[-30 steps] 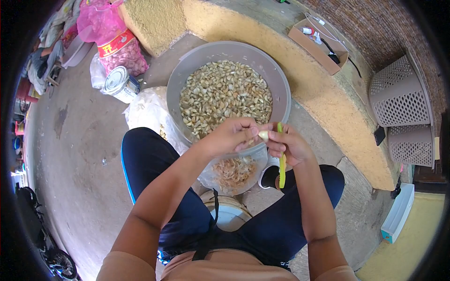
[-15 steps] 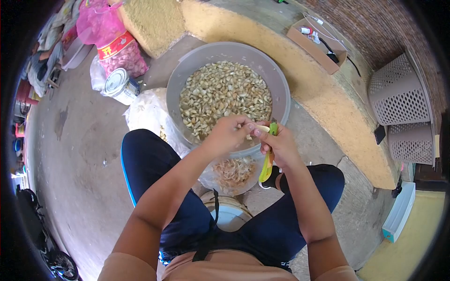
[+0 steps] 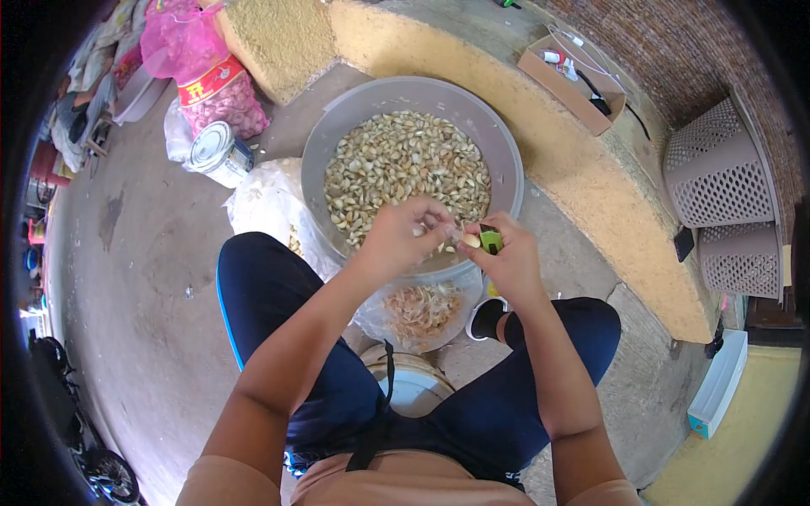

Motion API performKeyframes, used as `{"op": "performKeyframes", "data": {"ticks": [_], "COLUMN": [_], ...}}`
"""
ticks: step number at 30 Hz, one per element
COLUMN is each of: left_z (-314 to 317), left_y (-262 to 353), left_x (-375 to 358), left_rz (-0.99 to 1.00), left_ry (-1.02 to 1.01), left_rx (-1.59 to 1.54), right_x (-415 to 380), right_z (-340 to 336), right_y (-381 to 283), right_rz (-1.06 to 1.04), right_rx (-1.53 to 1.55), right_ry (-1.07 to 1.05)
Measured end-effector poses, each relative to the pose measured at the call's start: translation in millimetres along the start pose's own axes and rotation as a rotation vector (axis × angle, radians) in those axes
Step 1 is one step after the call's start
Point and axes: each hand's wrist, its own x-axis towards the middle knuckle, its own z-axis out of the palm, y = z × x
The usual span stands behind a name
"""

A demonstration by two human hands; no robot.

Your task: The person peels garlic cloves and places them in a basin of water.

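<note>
My right hand [image 3: 511, 257] is closed around a green-handled knife [image 3: 490, 239], its blade not clearly visible. A pale garlic clove [image 3: 470, 241] is pinched at the same hand's thumb. Fingertips of my left hand [image 3: 412, 232] press together beside that clove, on what looks like a thin bit of garlic skin [image 3: 456, 234]. Both hands hover over the near rim of a large grey basin [image 3: 315, 160]. Many garlic cloves [image 3: 405, 160] fill the basin, apparently in water. Below the rim, between my knees, a clear plastic bag [image 3: 378, 320] contains papery garlic skins [image 3: 422, 310].
A white plastic sack [image 3: 261, 198] touches the basin's left side. Beyond it stand a lidded bucket [image 3: 221, 160] and a pink net sack of garlic [image 3: 224, 105]. A yellow ledge [image 3: 582, 160] runs along the right, carrying a cardboard box [image 3: 565, 88]. Perforated baskets [image 3: 721, 177] stand farther right.
The knife has turned in my right hand, from hanging down lengthwise to showing only its green end. My left hand has shifted slightly up and left, and the fingertips have parted a little.
</note>
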Motion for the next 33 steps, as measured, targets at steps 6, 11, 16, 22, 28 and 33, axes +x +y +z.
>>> {"op": "performKeyframes", "data": {"ticks": [6, 11, 16, 22, 28, 33], "left_z": [6, 8, 7, 1, 0, 9], "left_y": [2, 7, 3, 1, 0, -12], "left_x": [-8, -13, -14, -10, -8, -6], "left_rz": [0.296, 0.338, 0.359, 0.317, 0.315, 0.350], "left_ry": [-0.052, -0.083, -0.086, -0.168, -0.215, -0.201], "left_rx": [0.146, 0.266, 0.338, 0.289, 0.323, 0.376], "right_x": [-2, -4, -6, -9, -10, -9], "right_z": [2, 3, 2, 1, -1, 0], "right_y": [0, 1, -3, -5, -5, 2], "right_rz": [-0.103, -0.094, -0.152, -0.173, -0.126, -0.169], "right_rx": [-0.142, -0.122, -0.232, -0.274, -0.270, -0.289], "right_ry": [-0.001, -0.015, -0.048, -0.115, -0.199, -0.168]}}
